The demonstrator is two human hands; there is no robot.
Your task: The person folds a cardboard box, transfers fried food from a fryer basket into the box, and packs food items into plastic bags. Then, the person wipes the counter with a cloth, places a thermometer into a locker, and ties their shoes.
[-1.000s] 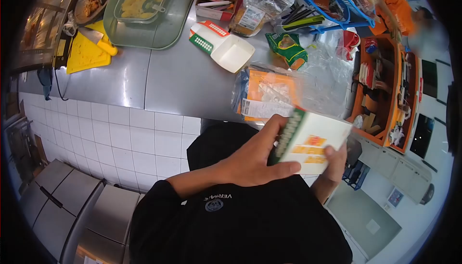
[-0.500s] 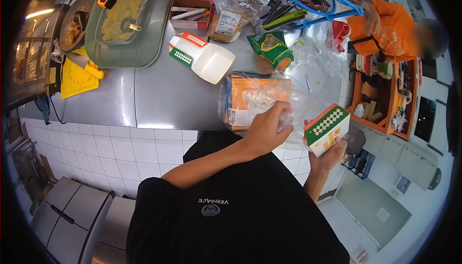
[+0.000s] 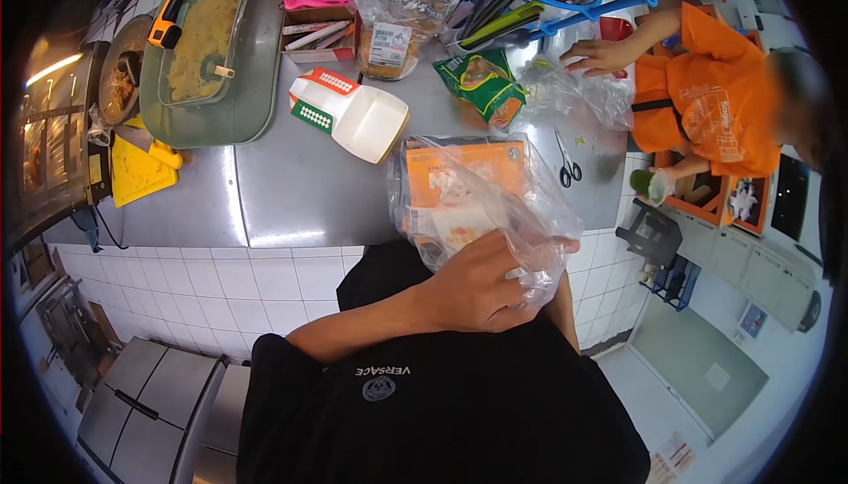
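My left hand (image 3: 481, 281) is closed on the gathered edge of a clear plastic bag (image 3: 543, 206) at the counter's front edge. Inside or beneath the plastic, the white box (image 3: 450, 223) with orange-yellow marks lies over an orange packet (image 3: 459, 166). My right hand is mostly hidden behind the bag and my left hand; its forearm (image 3: 563, 307) shows to the right, and its grip cannot be made out. Behind the bag, on the counter, lies an empty white carton tray (image 3: 371, 122) with red and green ends.
A green packet (image 3: 481, 86), black scissors (image 3: 567, 162) and a zip bag (image 3: 393, 38) lie on the metal counter (image 3: 309, 201). Left are a green tray (image 3: 256, 86) and knife (image 3: 141, 138) on a yellow board (image 3: 137, 170). A person in orange (image 3: 707, 86) reaches in from the right.
The white box has gone from my right hand's hold in the open to under the plastic. My left hand has taken hold of the bag. The person in orange has come closer, uncovering scissors.
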